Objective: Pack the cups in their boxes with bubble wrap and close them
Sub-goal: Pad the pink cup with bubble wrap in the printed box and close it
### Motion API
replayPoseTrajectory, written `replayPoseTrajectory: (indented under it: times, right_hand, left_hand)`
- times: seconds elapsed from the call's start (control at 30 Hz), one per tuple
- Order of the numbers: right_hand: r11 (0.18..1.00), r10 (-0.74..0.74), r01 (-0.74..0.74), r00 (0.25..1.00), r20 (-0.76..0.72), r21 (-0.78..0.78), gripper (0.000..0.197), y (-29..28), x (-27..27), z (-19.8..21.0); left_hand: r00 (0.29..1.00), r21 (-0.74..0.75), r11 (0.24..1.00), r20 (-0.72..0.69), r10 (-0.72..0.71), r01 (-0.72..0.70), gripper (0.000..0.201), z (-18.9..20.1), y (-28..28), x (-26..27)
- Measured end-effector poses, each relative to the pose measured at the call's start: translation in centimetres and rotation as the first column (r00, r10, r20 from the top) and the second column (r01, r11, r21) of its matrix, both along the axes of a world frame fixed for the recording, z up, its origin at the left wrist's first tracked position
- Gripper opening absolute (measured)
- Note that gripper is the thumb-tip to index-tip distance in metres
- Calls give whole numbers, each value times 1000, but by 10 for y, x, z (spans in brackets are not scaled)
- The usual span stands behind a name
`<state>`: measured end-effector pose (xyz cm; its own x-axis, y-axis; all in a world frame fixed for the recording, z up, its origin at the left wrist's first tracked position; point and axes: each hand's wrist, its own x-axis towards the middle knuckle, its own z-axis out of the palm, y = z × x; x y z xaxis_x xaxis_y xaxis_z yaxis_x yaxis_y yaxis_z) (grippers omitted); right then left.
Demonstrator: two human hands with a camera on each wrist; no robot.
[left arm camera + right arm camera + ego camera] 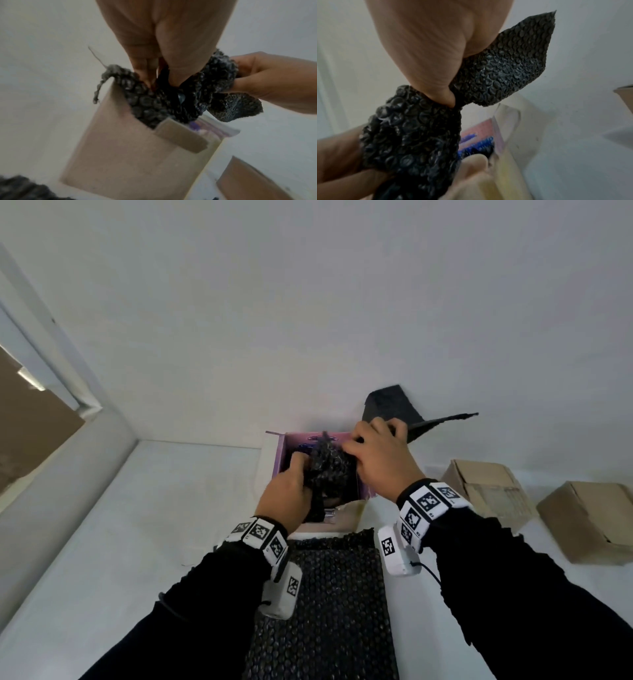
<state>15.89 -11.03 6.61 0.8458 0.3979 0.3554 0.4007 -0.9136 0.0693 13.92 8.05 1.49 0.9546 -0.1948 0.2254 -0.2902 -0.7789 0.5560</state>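
A pink printed box [287,447] stands open on the white table, its flaps up. A bundle of black bubble wrap [329,467] sits partly inside it; whatever it wraps is hidden. My left hand [291,491] grips the bundle's near side, fingers curled into the wrap [154,100]. My right hand [380,453] pinches the wrap's loose end [501,70], which sticks up to the right above the box [508,121]. The left wrist view shows the box's brown outer wall [130,155] below the wrap.
A sheet of black bubble wrap [335,604] lies flat on the table in front of the box. Two closed brown cardboard boxes [489,487] [592,518] sit at the right. A white wall rises just behind the box, and a window frame [61,378] is at the left.
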Motion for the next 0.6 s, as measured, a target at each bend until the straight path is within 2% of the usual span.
replayPoseTrajectory:
  times: [0.07, 0.1, 0.17, 0.23, 0.3, 0.37, 0.47, 0.57, 0.6]
  right_hand:
    - [997, 16, -24, 995, -101, -78, 35, 0, 3, -13]
    - [993, 31, -51, 984, -176, -110, 34, -1, 4, -19]
    - [980, 38, -97, 946, -321, -171, 27, -2, 4, -25]
    - [986, 31, -97, 902, -431, -132, 44, -3, 3, -27]
    - [993, 21, -72, 893, -450, -95, 56, -5, 4, -28]
    - [983, -14, -75, 878, -479, -165, 47, -4, 4, -30]
    - [957, -86, -76, 847, -525, -280, 36, 6, 3, -29]
    - [944, -193, -4, 803, -563, -330, 30, 19, 9, -27]
    - [941, -222, 25, 799, -559, -338, 28, 23, 11, -25]
  left_hand:
    - [996, 338, 941, 84, -19, -11, 40, -11, 6, 2]
    - [995, 424, 905, 102, -22, -24, 36, -14, 8, 3]
    - [998, 481, 876, 67, -12, -22, 24, -15, 11, 10]
    - [1000, 511, 860, 3, -5, 2, 23, -12, 11, 15]
    - [998, 473, 881, -62, 7, 23, 24, -10, 10, 18]
    - [997, 403, 915, -72, 16, 14, 21, -8, 8, 22]
    - [994, 314, 945, -89, -70, 94, 24, -11, 9, 26]
    - [982, 169, 969, -85, -169, 181, 27, -13, 13, 22]
    - [978, 166, 965, -76, -194, 204, 26, -13, 14, 20]
